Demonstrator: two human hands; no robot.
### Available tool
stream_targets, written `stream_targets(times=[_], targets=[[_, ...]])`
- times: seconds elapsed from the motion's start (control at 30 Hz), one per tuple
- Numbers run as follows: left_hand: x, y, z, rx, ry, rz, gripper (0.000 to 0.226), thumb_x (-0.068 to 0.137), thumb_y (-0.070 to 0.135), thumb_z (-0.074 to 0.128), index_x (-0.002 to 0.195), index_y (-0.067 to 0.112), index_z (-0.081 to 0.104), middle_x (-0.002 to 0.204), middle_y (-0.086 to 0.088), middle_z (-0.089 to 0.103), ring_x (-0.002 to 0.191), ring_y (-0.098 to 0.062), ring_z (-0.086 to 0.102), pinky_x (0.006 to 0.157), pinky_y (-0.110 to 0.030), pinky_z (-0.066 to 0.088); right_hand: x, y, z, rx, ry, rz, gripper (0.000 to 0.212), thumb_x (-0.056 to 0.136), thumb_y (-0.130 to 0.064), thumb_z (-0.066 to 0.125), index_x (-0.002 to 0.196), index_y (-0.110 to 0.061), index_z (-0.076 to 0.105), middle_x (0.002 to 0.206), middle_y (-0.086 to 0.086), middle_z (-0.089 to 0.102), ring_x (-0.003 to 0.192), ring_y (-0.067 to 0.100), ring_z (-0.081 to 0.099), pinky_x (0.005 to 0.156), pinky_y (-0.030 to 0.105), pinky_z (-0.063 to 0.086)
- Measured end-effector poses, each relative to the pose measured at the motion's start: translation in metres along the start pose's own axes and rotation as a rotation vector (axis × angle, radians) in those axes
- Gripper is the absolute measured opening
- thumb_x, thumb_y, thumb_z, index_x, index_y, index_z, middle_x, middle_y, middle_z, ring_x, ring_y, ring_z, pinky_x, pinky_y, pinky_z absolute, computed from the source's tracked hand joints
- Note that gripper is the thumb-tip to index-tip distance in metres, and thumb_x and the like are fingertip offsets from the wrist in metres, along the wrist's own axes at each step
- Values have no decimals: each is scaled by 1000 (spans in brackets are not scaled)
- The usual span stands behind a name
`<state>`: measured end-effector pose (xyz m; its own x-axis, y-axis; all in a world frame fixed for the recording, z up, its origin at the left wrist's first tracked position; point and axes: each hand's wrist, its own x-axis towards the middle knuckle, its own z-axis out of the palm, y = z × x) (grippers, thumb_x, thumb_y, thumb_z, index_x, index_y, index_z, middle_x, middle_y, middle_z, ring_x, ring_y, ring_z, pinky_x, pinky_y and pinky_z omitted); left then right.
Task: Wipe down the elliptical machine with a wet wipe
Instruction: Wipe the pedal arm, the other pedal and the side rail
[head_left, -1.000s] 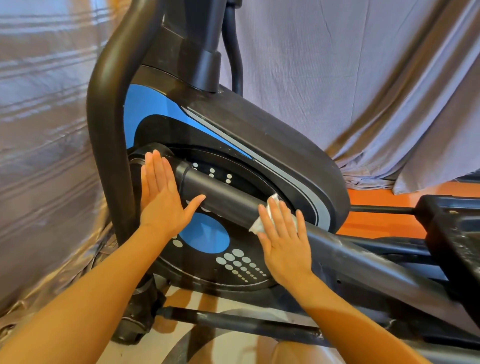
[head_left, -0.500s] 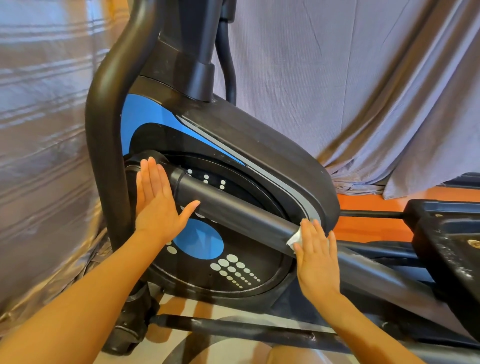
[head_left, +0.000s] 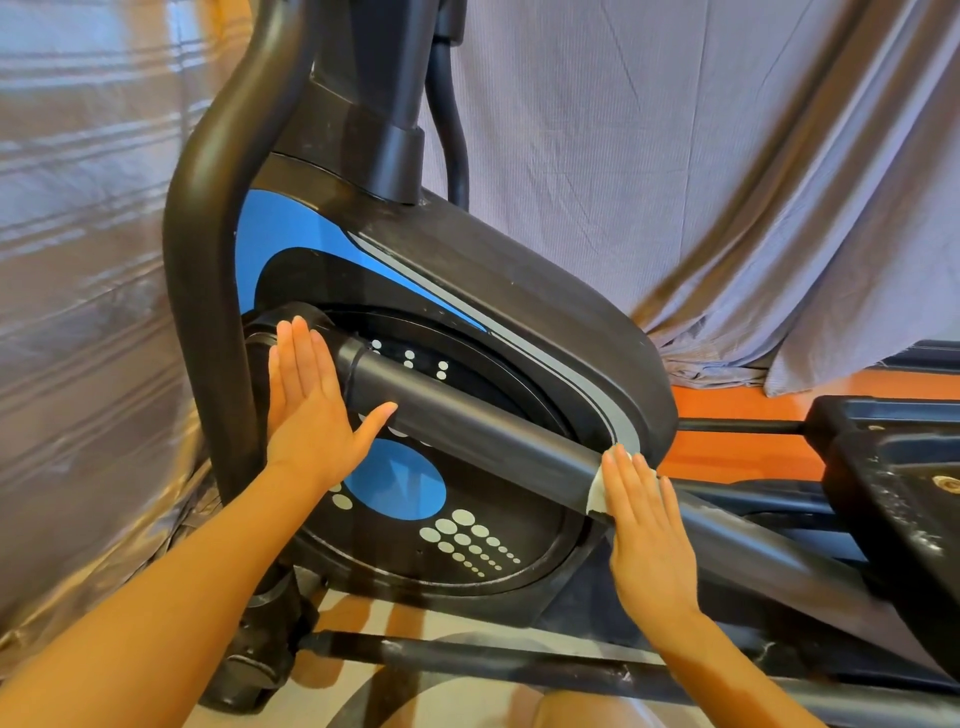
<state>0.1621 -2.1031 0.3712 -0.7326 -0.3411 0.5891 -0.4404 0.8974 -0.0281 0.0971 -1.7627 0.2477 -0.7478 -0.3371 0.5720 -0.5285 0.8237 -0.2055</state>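
Note:
The black elliptical machine (head_left: 519, 291) with blue and grey panels fills the middle of the view. A thick black pedal arm (head_left: 467, 415) slants from the crank hub down to the right. My left hand (head_left: 311, 410) lies flat, fingers together, against the hub end of that arm and holds nothing. My right hand (head_left: 644, 530) presses a white wet wipe (head_left: 596, 493) flat onto the arm near the housing's lower right edge. Most of the wipe is hidden under my palm.
A black foot pedal (head_left: 893, 478) sits at the right. A dusty black floor rail (head_left: 493, 660) runs along the bottom. Grey cloth (head_left: 727, 156) hangs behind, shiny plastic sheeting (head_left: 78, 312) covers the left, and orange floor (head_left: 737, 405) shows at the right.
My right hand has slid the wipe down the pedal arm to the right, from mid-arm to the housing's edge. My left hand has stayed on the hub.

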Motion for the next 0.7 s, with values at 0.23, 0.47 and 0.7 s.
stream_targets(times=[0.23, 0.47, 0.7], targets=[[-1, 2, -4, 29, -31, -12, 111, 82, 79, 25, 155, 4, -11, 163, -17, -18, 150, -34, -20, 121, -45, -10, 34, -57, -2, 109, 50, 105, 71, 74, 10, 71, 139, -5, 46, 135, 16, 55, 132, 36, 43, 103, 54, 45], [0, 0, -2, 23, -17, 2, 112, 82, 79, 28, 156, 3, -7, 163, -17, -16, 150, -35, -18, 122, -46, -9, 29, -41, -1, 55, 24, -34, 87, 73, 11, 73, 149, -10, 37, 149, 9, 45, 139, 31, 40, 114, 47, 32], [-1, 5, -11, 54, -30, -23, 113, 80, 79, 26, 156, 1, -4, 164, -19, -12, 151, -36, -15, 121, -45, -5, 11, -17, -7, 78, 67, -30, 91, 63, 23, 74, 145, -4, 44, 148, 14, 46, 137, 29, 41, 110, 48, 38]])
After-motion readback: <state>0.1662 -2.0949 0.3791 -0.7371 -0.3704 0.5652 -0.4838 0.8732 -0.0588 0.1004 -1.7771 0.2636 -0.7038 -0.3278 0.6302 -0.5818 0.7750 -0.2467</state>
